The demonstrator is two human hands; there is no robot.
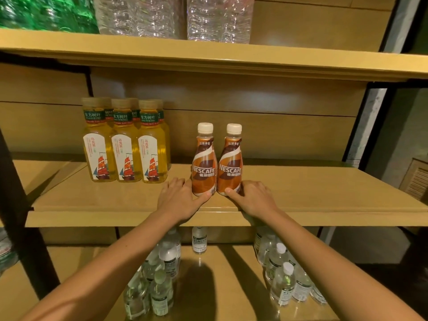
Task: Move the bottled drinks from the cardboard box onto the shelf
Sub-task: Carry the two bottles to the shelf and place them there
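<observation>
Head view: on the middle shelf (301, 193) I see yellow tea bottles (126, 147) at left, clear water bottles (162, 286) on the shelf below. Two coffee bottles (216, 163) stand upright, touching, near the front edge. My left hand (179, 200) cups the left bottle's base; my right hand (252, 199) cups the right one's, fingers loosely curled around each.

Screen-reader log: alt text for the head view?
Left hand and right hand each grip the base of an upright coffee bottle on the middle shelf, side by side, right of yellow tea bottles.
</observation>
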